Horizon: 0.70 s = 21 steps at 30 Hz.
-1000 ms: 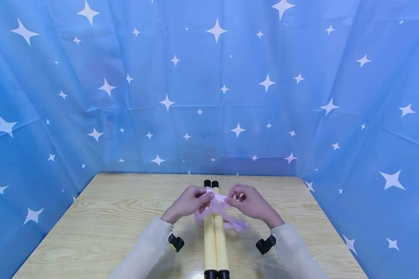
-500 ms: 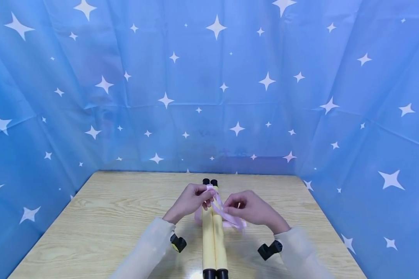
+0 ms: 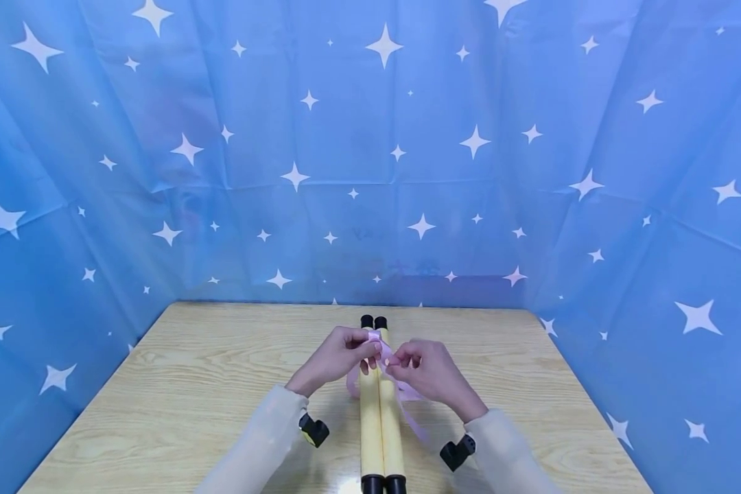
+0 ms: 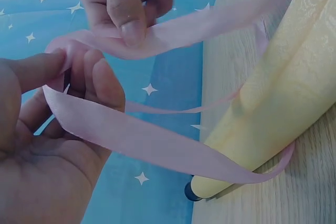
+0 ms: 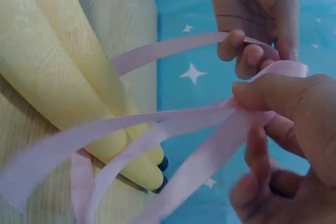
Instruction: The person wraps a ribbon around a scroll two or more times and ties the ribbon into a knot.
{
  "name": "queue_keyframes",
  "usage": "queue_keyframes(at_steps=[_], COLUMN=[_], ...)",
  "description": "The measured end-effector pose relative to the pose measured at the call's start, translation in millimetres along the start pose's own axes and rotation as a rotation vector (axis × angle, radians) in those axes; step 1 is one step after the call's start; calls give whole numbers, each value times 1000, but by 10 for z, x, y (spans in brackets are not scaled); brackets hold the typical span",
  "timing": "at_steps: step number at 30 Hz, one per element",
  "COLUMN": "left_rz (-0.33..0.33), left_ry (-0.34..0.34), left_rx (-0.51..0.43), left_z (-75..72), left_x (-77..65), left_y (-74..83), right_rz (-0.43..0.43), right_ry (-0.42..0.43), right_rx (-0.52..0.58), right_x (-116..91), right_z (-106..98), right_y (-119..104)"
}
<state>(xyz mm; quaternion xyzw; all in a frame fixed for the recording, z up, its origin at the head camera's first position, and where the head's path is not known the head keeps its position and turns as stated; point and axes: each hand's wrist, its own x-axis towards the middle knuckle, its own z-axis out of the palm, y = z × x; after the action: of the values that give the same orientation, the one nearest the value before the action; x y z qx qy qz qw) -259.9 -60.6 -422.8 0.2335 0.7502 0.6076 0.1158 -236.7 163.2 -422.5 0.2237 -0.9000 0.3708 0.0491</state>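
A pale yellow scroll (image 3: 371, 422) with two rolls side by side and black end knobs lies lengthwise on the table. A pink ribbon (image 4: 152, 142) passes around it near its far end. My left hand (image 3: 336, 358) pinches the ribbon between thumb and fingers above the rolls, with a band of it running down to the scroll. Just to the right, my right hand (image 3: 431, 374) pinches another stretch of the ribbon (image 5: 210, 161) with thumb and forefinger. Loose tails hang below the right hand, beside the scroll. The fingertips of both hands are close together, with a ribbon loop at the left ones.
The wood-grain table (image 3: 210, 398) extends on both sides of the scroll. A blue curtain (image 3: 346, 137) with white stars stands behind and at both sides. Black wrist cameras (image 3: 457, 452) sit at both cuffs.
My right hand has moved down from its earlier hold, then back left toward the left fingertips, pinching the ribbon. A tail now hangs lower at right. My left hand keeps its pinch almost in place.
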Motion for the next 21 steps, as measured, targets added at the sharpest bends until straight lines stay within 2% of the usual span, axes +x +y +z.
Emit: queue_keyframes(at_steps=[3, 5, 13, 21], left_rz=[1, 4, 10, 4], left_ry=[14, 23, 59, 52], left_rx=[-4, -4, -31, -107], left_z=[-2, -2, 25, 60], left_x=[-3, -9, -20, 3], left_y=[-7, -5, -24, -76], right_rz=[-7, 2, 94, 124], right_ry=[60, 64, -61, -94], right_rx=[-31, -7, 161, 249], right_x=[6, 14, 15, -4], right_z=[-23, -33, -47, -77], right_y=[0, 6, 12, 54])
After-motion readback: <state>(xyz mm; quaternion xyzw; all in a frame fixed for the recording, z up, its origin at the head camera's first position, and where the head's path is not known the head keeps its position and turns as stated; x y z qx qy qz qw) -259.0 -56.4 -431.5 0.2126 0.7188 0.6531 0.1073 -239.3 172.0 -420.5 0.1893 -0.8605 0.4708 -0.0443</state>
